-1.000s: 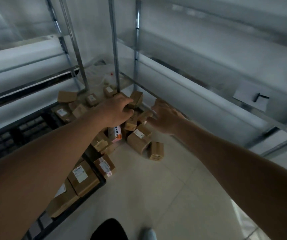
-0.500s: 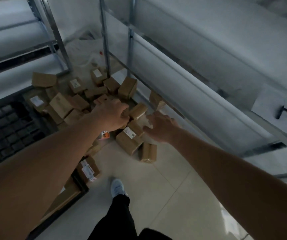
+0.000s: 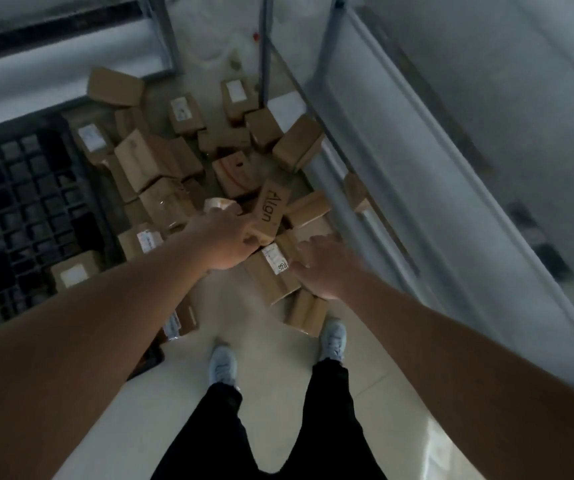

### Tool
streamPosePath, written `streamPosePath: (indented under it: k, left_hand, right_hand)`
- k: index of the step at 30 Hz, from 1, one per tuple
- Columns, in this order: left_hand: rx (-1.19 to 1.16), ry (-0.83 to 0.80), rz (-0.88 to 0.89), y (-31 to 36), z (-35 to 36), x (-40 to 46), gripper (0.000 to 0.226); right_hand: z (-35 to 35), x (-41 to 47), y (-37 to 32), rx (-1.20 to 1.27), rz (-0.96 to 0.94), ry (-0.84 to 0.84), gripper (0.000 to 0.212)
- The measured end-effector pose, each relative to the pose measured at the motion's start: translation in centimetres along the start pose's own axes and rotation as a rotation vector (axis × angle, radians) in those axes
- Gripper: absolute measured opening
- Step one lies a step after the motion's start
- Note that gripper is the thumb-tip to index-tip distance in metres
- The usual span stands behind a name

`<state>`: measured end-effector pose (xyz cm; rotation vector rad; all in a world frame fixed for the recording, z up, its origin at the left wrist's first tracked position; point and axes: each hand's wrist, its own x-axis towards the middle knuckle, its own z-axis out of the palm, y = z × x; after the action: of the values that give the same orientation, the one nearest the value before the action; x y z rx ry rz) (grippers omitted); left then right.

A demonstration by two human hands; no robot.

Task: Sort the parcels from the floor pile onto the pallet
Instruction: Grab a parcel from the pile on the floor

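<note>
Left hand (image 3: 230,237) looks curled round the near end of the Align box (image 3: 271,207) atop the floor pile (image 3: 188,157), right hand (image 3: 323,268) spread open beside it; small stiff carton, probably light, so grab opposite flat faces.

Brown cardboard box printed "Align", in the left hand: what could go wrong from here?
1. The left hand grips the brown cardboard "Align" box only by its near end; it may slip.
2. Lifting it may topple boxes leaning beside it.
3. A small cardboard box lies against the white right shoe: a trip hazard.
</note>
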<state>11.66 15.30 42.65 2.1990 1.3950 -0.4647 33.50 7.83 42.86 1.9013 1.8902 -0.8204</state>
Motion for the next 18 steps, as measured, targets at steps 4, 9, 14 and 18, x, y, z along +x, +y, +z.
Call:
streamPosePath:
  k: [4, 9, 14, 18]
  left_hand:
    - [0.021, -0.106, -0.088, 1.2, 6.6, 6.1, 0.056]
    - [-0.169, -0.153, -0.249, 2.8, 16.2, 14.1, 0.056]
    - [-0.329, -0.143, -0.402, 1.0, 26.7, 20.7, 0.064]
    - [-0.297, -0.194, -0.480, -0.8, 35.3, 24.4, 0.068]
  right_hand:
    - [3.9, 8.6, 4.3, -0.021, -0.068, -0.093, 0.060]
    - [10.3, 17.4, 9.5, 0.088, -0.124, -0.260, 0.061]
    - [16.9, 25.8, 12.9, 0.187, -0.117, -0.321, 0.057]
    - [23.0, 31.6, 14.4, 0.163, -0.149, -0.379, 0.050]
